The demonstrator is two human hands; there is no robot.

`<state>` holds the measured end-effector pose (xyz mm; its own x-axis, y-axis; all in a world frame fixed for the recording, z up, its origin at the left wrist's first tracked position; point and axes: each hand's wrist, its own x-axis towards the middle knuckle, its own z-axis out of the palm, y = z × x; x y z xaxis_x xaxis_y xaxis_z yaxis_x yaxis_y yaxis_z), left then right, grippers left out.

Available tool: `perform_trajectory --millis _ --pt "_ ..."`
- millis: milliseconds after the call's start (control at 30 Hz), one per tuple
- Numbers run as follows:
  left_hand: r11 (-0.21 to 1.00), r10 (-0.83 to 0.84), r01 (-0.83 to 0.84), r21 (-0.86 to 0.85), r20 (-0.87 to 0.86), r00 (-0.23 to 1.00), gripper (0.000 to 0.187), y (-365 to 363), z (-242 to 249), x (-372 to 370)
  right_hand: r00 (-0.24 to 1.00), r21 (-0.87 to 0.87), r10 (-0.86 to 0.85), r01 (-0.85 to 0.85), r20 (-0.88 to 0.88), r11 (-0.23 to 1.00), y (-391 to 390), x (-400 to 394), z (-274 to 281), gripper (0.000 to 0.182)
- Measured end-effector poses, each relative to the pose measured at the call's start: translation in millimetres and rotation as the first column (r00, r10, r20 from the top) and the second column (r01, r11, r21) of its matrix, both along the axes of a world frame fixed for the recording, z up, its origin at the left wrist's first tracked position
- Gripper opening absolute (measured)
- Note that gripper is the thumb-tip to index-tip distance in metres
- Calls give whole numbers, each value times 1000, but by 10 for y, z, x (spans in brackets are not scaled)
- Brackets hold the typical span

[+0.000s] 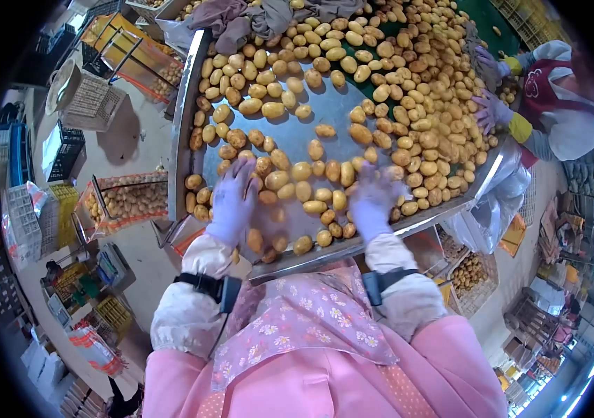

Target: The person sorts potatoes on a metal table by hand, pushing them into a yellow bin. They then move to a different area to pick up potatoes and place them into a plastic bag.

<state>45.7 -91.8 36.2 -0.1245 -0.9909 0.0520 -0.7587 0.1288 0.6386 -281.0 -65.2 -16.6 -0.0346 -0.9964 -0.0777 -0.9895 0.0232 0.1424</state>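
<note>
both gloved hands, left (233,198) and right (372,200), grip spread wide over yellow-brown potatoes (311,188).

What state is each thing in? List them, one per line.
Left hand in pale purple glove: open, fingers spread over potatoes.
Right hand in pale purple glove: open, flat on potatoes.
Yellow-brown potatoes: loose, heaped on far side.
Grey metal sorting table: bare in the middle.
Co-worker's gloved hands: on potatoes.
</note>
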Motion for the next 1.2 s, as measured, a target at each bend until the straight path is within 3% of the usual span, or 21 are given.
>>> perform_trajectory --millis 33,100,133,200,267,333,367,467,533,600,733,767,833,900,933,967,1000,1067,1133,1167,1200 --pt "1000 4 -4 0 -2 1000 48 -30 -95 -70 989 229 -13 -20 145 973 -136 367 525 66" --pt "994 -57 79 -71 277 959 54 -79 -328 -189 950 -65 217 -207 223 976 118 643 148 58" --pt "991 -116 132 -24 344 932 60 32 -230 -270 949 -52 218 -212 227 976 123 685 190 58" --pt "994 -102 93 49 219 970 62 317 -289 -276 818 146 182 -306 545 941 -24 756 331 44" --pt "988 -130 111 104 202 971 60 554 -203 -212 749 50 130 -213 649 976 -344 943 297 32" --pt "980 -147 117 159 188 971 58 665 -138 -130 596 -160 264 -223 758 962 -865 1223 387 27" --pt "970 -187 160 184 144 972 56 663 -117 -61 585 -159 266 -228 766 960 -1056 1391 339 27" --pt "958 -194 182 221 32 980 50 549 -98 181 769 130 218 -364 601 922 -1336 1761 252 28" --pt "980 107 -106 166 0 994 46 479 -121 299 780 248 125 -340 613 907 -1373 1853 213 24" --pt "969 214 -218 116 46 976 43 317 -85 316 760 262 94 -334 644 905 -1347 1765 124 22" --pt "989 127 -132 61 72 989 46 1 -216 247 697 171 156 -375 700 911 -1277 1573 -37 26" --pt "982 80 -104 160 151 985 44 -59 -220 204 703 170 151 -365 695 915 -1230 1500 -21 26" --pt "974 -4 -60 218 283 959 40 -147 -360 207 231 133 -92 -168 969 977 -1063 1297 59 30" --pt "970 74 -114 215 185 980 38 -229 -385 217 -98 360 -372 -122 923 925 -789 911 165 31" --pt "960 157 -174 218 92 983 37 -273 -385 222 -25 432 -435 -63 900 900 -685 701 480 30" --pt "975 168 -157 159 -54 984 35 -325 -384 239 -510 596 -510 6 693 803 -516 574 531 27" --pt "978 156 -146 149 -63 986 35 -341 -279 143 -404 591 -538 9 740 807 -336 316 508 27" --pt "948 274 -157 276 -466 841 36 -221 54 -207 -719 773 -521 35 460 634 -35 98 557 31" --pt "940 -62 220 259 -507 860 42 78 130 -655 -754 732 -475 11 453 681 130 272 726 32" --pt "899 -343 420 123 -400 850 44 89 327 -934 -781 685 -441 -24 442 728 190 364 788 33" --pt "792 -589 611 15 -249 769 47 81 506 -1120 -316 448 -399 100 861 888 317 387 814 31"
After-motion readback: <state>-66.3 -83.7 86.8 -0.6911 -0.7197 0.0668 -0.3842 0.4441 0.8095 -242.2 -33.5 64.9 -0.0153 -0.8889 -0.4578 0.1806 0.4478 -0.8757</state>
